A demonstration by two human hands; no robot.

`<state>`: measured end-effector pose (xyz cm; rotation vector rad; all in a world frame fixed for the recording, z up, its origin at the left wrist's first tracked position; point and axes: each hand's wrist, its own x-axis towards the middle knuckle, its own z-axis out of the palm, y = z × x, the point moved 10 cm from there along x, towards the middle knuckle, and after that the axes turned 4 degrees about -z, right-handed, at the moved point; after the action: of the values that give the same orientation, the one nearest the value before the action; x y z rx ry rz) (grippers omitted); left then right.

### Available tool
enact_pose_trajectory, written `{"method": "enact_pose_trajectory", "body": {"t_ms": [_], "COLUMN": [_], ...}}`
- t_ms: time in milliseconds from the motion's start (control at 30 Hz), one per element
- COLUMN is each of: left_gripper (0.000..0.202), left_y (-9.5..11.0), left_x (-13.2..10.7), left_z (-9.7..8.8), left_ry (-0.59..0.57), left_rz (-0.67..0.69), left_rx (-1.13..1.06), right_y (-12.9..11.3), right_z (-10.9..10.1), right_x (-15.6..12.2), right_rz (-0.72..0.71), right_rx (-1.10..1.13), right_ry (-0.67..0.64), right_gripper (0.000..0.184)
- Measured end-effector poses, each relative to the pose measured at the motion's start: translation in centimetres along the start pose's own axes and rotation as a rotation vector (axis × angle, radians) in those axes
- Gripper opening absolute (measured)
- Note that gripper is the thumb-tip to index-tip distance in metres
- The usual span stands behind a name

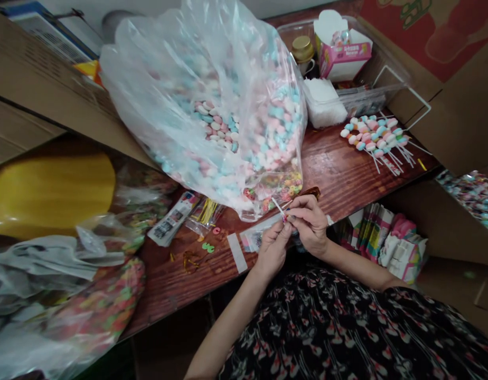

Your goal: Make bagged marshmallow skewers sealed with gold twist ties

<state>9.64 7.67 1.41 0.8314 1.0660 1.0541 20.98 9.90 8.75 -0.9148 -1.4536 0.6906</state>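
Right in the middle of the frame, low down, the two bare hands are working close together! The right hand [309, 224] is closed in a tight pinch, its fingertips [292, 212] gripping a thin white stick [278, 207] with a small pink piece at its lower end. That stick's long axis slants from upper left down to lower right, its free end pointing toward the candy-filled bag and the pinched end tucked into the fingers. The left hand [272, 250] is curled shut just below, its fingertips meeting the right hand's, though exactly what it grips is hidden. The right hand is the nearer one to the stick's upper length.

Just above the hands, a big clear plastic bag [204, 105] of pink, blue and white marshmallow candies slumps across the reddish wooden table [331, 179]. Off to the upper right, finished-looking candy skewers [373, 138] lie fanned out in a row, sticks pointing toward the lower right. Behind them sits a clear plastic tray [386, 89] with a pink paper box [341, 47] and a gold-lidded jar [302, 50]. Left of the hands, small clear packets [254, 237] and loose coloured candy pieces [208, 247] dot the tabletop, with a bulging bag of colourful candy [97, 301] at lower left.
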Motion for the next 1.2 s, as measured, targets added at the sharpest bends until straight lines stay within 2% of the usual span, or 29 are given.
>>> {"method": "enact_pose_trajectory", "body": {"t_ms": [100, 167, 200, 267, 333, 367, 467, 567, 633, 700, 767, 833, 900, 967, 1000, 1067, 1133, 1200], "left_gripper": [0.029, 0.027, 0.028, 0.033, 0.035, 0.035, 0.033, 0.035, 0.034, 0.031, 0.026, 0.023, 0.024, 0.026, 0.026, 0.024, 0.02, 0.019], "left_y": [-0.3, 0.2, 0.5, 1.2, 1.4, 1.3, 0.7, 0.6, 0.8, 1.6, 3.0, 4.1, 4.2, 3.7, 3.2, 1.7, -0.1, -1.2], "left_x": [0.4, 0.8, 0.9, 1.0, 0.8, 0.5, -0.7, -1.2, -1.2, -0.5, 0.1, 0.2, 0.2, 0.4, 0.5, 0.7, 0.4, -0.4], "left_z": [0.4, 0.5, 0.5, 0.8, 1.6, 2.1, 3.4, 4.2, 4.4, 4.1, 3.8, 3.5, 3.3, 3.1, 3.0, 2.9, 3.0, 3.3], "left_ry": [-0.026, -0.026, -0.033, -0.077, -0.179, -0.25, -0.456, -0.568, -0.599, -0.567, -0.469, -0.347, -0.271, -0.258, -0.274, -0.326, -0.388, -0.46], "left_rz": [-0.04, -0.068, -0.089, -0.154, -0.257, -0.318, -0.467, -0.5, -0.432, -0.236, 0.035, 0.253, 0.309, 0.233, 0.149, -0.088, -0.344, -0.53], "left_rx": [-0.017, -0.035, -0.056, -0.108, -0.12, -0.101, -0.023, 0.037, 0.19, 0.486, 0.796, 0.985, 1.031, 0.951, 0.858, 0.587, 0.32, 0.172], "right_y": [0.5, 0.7, 0.5, -1.0, -2.6, -2.9, -2.7, -3.4, -3.2, -1.9, 0.3, 1.9, 2.0, 0.3, -1.0, -3.2, -4.4, -4.6], "right_z": [0.4, -0.1, -0.7, -1.9, -1.6, -0.9, 0.3, 0.2, 0.3, 0.4, 0.5, 0.9, 0.8, -0.1, -0.8, -1.4, -1.8, -1.7], "right_x": [0.5, 1.0, 1.4, 2.4, 2.7, 2.4, 1.2, 0.2, -0.1, 0.2, 0.6, 0.4, 0.2, 0.6, 0.7, 0.0, -0.7, -1.3], "right_rz": [0.065, 0.084, 0.048, -0.138, -0.382, -0.478, -0.65, -0.779, -0.778, -0.654, -0.448, -0.263, -0.189, -0.265, -0.354, -0.561, -0.721, -0.815], "right_rx": [0.087, 0.134, 0.122, 0.004, -0.198, -0.291, -0.431, -0.409, -0.44, -0.493, -0.491, -0.424, -0.416, -0.527, -0.607, -0.675, -0.621, -0.518], "right_ry": [-0.046, -0.055, -0.057, -0.103, -0.292, -0.437, -0.782, -0.86, -0.837, -0.797, -0.789, -0.844, -0.854, -0.758, -0.69, -0.645, -0.63, -0.643], "right_gripper": [0.013, 0.013, 0.012, 0.015, 0.024, 0.028, 0.033, 0.025, 0.018, 0.016, 0.015, 0.016, 0.017, 0.017, 0.021, 0.031, 0.031, 0.026]}}
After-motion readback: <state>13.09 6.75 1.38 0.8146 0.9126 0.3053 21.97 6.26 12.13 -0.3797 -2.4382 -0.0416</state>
